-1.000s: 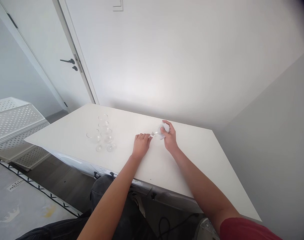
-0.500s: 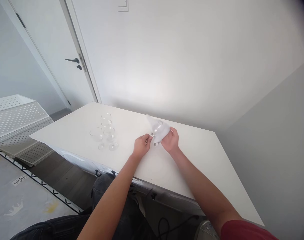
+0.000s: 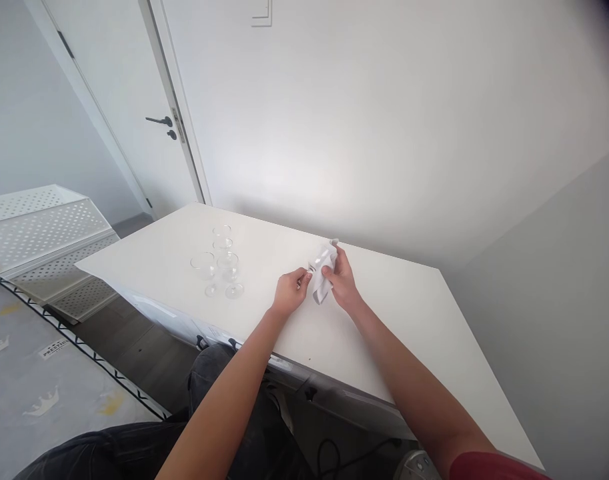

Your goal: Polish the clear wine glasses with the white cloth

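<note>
My left hand pinches the stem end of a wine glass, held tilted over the table. A white cloth covers most of the bowl, so little of the glass shows. Around the cloth and the bowl inside it, my right hand is closed, its thumb on the near side. To the left, several clear stemmed glasses stand grouped on the white table.
Behind the table rises a white wall, with a door at the left. White perforated panels stand beyond the table's left end. A patterned grey mat lies at lower left, and a dark cable runs below the table.
My right hand has gone from lying open under the cloth to closing it around the bowl, thumb over the front. The left hand keeps its pinch. The view has shifted slightly.
</note>
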### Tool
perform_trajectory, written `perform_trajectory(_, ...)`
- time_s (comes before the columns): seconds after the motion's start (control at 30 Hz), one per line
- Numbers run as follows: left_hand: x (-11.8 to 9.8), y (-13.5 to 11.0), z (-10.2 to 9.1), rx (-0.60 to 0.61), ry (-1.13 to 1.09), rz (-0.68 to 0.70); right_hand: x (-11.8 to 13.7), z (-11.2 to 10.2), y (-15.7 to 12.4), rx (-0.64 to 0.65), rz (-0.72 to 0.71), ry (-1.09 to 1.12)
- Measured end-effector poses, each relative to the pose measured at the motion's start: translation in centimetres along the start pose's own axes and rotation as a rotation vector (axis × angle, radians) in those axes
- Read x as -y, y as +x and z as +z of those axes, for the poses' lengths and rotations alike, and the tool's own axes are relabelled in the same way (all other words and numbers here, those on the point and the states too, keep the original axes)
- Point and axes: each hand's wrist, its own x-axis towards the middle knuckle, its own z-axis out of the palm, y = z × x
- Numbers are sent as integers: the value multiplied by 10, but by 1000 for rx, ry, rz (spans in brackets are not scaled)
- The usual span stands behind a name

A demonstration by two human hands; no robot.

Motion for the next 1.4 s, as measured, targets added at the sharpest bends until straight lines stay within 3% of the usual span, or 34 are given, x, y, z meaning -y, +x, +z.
perform_trajectory(0.1, -4, -2, 0, 89, 19, 74, -3, 0, -2, -60, 19, 29)
perform_trajectory(0.2, -5, -3, -1, 184, -54, 115, -2, -2, -4, -6, 76, 75)
perform_trajectory(0.27, -4, -2, -2, 247, -153, 70, -1, 0, -4, 92, 144, 105)
perform_trajectory(0.33, -3, -1, -2, 254, -200, 12, 0, 4, -4, 91, 156, 79)
perform_trajectory(0.4, -1, -1, -2, 199, -150, 4, 2, 9, -6, -57, 44, -64)
perform_trajectory(0.47, 1, -1, 0, 140, -54, 51, 5, 11, -8, -197, -159, -280)
perform_trajectory(0.57, 0, -3, 1, 129, 24, 155, 10, 8, -11, -220, -381, -475)
perform_trajectory(0.63, -1, -3, 2, 147, 45, 191, 12, 4, -9, -236, -331, -405)
perform_trajectory(0.73, -3, -2, 1, 177, 44, 162, 7, 5, -6, -258, -56, -87)
perform_trajectory(0.8, -3, -1, 0, 204, 7, 133, 0, 10, -6, -205, 83, 76)
perform_trajectory(0.87, -2, 0, 0, 230, -44, 124, -9, 16, -8, -128, 98, 121)
perform_trajectory(1.0, 2, 0, 0, 249, -130, 176, -21, 26, -14, -23, -21, -13)
perform_trajectory(1.2, 5, -1, 6, 128, -37, 199, -19, 20, -7, -63, -80, -59)
perform_trajectory(1.3, 3, -1, 8, 23, 41, 264, -22, 17, -4, -48, -44, -43)
perform_trajectory(1.4, 1, -1, 4, -115, -41, 230, -27, 15, -3, -64, 19, 16)
